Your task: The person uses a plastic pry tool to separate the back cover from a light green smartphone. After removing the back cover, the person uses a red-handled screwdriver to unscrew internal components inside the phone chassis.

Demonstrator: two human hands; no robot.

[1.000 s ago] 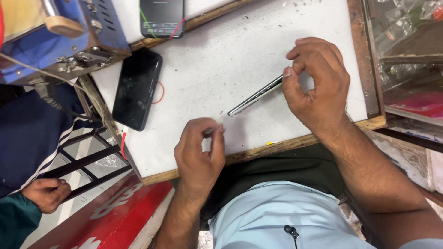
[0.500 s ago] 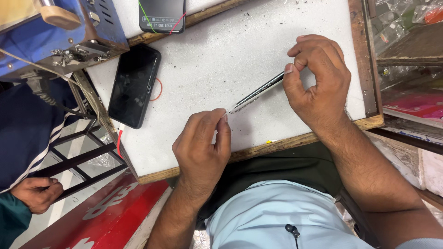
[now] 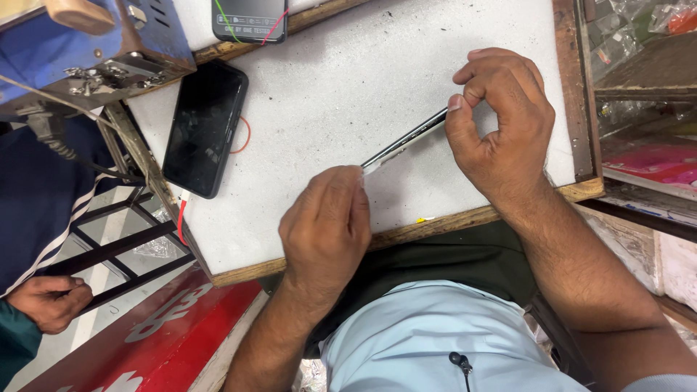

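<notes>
- Nearest to you is your own body: a light blue shirt (image 3: 435,341) with a small black button, and dark green fabric (image 3: 450,254) between it and the table edge.
- Your left hand (image 3: 327,225) rests at the near edge of the white tabletop (image 3: 327,94), fingers curled in a loose clench. Its fingertips meet the near end of a thin phone panel (image 3: 403,139); whether they pinch it cannot be told, since the back of the hand hides them.
- The phone panel is seen edge-on, a slim dark and silvery strip slanting up from your left hand to your right, raised above the middle of the table.
- Your right hand (image 3: 501,123) sits further right, thumb and forefinger pinched on the far end of the panel, the other fingers bent above.
- At the near left, off the table, another person's hand (image 3: 47,301) is closed in a fist beside a red surface (image 3: 167,341).
- Further left on the table lies a black phone (image 3: 205,127), face up, beside a thin red wire loop (image 3: 245,136).
- At the far edge sits a dark tester device (image 3: 250,18), and in the far left corner a blue machine (image 3: 87,51).
</notes>
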